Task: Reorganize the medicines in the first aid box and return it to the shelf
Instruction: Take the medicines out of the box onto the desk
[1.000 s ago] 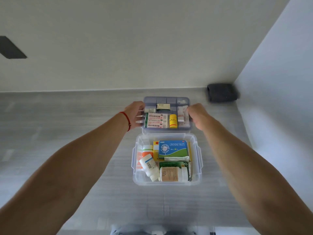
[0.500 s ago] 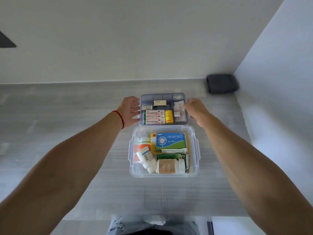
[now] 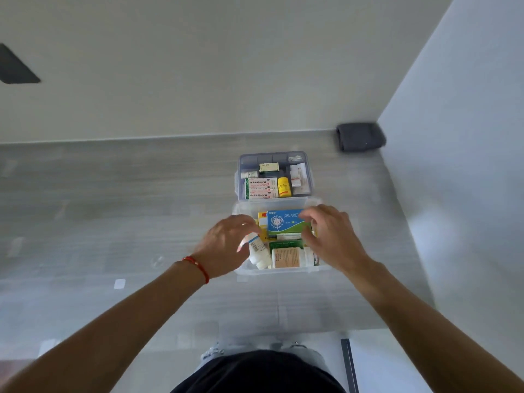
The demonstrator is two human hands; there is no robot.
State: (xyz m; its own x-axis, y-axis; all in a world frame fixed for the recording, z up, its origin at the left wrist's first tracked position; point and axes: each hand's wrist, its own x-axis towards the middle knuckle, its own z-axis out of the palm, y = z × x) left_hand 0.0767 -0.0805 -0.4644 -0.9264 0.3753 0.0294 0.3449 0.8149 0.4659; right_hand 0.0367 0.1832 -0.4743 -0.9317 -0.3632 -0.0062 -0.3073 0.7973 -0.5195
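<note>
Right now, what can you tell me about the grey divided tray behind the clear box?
The translucent grey plastic divided tray sits flat on the grey surface, against the far edge of the clear plastic box. Its compartments hold two white-and-green cartons, a small yellow bottle, a small white bottle, a small labelled box and white packets. Neither hand touches it.

We stand over a grey wood-grain table (image 3: 113, 194) that runs back to a plain off-white wall (image 3: 198, 66). On our right a pale bluish wall (image 3: 459, 137) meets it, and a folded dark grey cloth (image 3: 360, 136) sits in that corner. A dark patch (image 3: 14, 66) marks the wall at far left.
</note>
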